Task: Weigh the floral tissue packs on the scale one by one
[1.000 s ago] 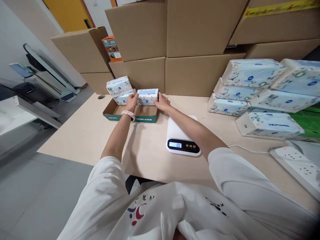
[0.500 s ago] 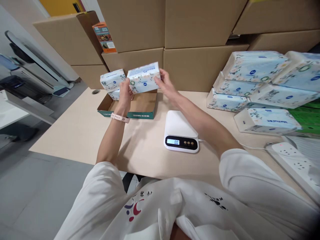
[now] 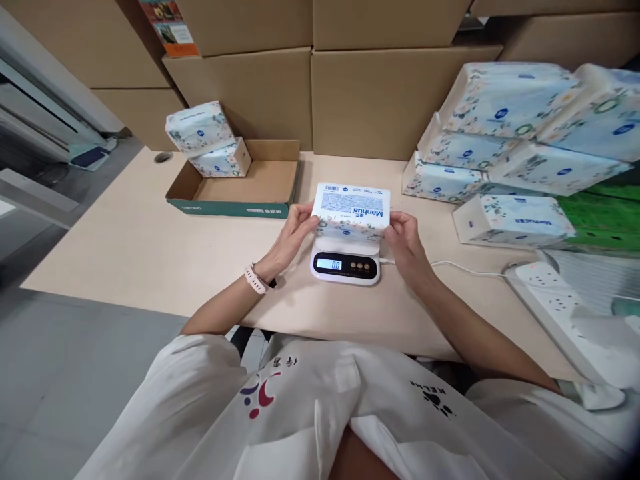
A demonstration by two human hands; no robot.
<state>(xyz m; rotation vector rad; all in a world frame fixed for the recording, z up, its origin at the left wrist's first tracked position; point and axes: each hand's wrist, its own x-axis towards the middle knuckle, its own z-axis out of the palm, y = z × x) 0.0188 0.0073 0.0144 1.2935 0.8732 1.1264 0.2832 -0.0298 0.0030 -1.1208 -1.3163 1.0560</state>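
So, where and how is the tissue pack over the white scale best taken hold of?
Probably by its two short ends, coming from left and right, as the left hand and right hand do: the pack is oblong and lies crosswise, and this leaves the display uncovered.

The shirt (image 3: 295, 420) is white, the wristband (image 3: 255, 279) pale pink.

My head camera, looking forward and down.
It sees from above my shirt (image 3: 300, 427), across the table (image 3: 165, 260) to the cardboard boxes (image 3: 365, 100) behind; my left hand (image 3: 291, 235) and right hand (image 3: 407, 247) are quite near, around the middle.
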